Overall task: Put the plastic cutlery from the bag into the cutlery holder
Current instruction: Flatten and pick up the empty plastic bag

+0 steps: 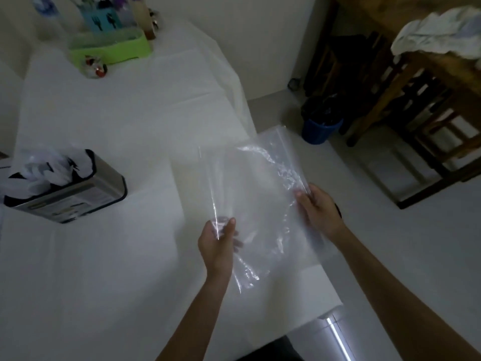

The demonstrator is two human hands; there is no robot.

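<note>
head view shows us the bag, a clear plastic one, held spread out in the air at the right edge of the table, partly above the white table and partly above the pale floor. our left grip pinches the bag's near left edge, and some of its fingers show dimly through the plastic. our right grip is closed on the bag's right edge, fingers curled round the crumpled film. the film between the two is creased and catches the light. we cannot tell whether anything lies inside it.

the cutlery holder, a metal box with a dark rim and a printed label on its side, stands on the table well to the left of the bag. white plastic cutlery stands in it, crowded together and reaching above the rim. the pieces are too blurred for us to tell apart.

at the far end of the table we see a green tray. behind it is a blue container with dark fork shapes on its side, and just in front of it a small clear jar. on the floor to the right stands a blue bin with a dark liner, near wooden furniture that has a white cloth lying on top.
</note>
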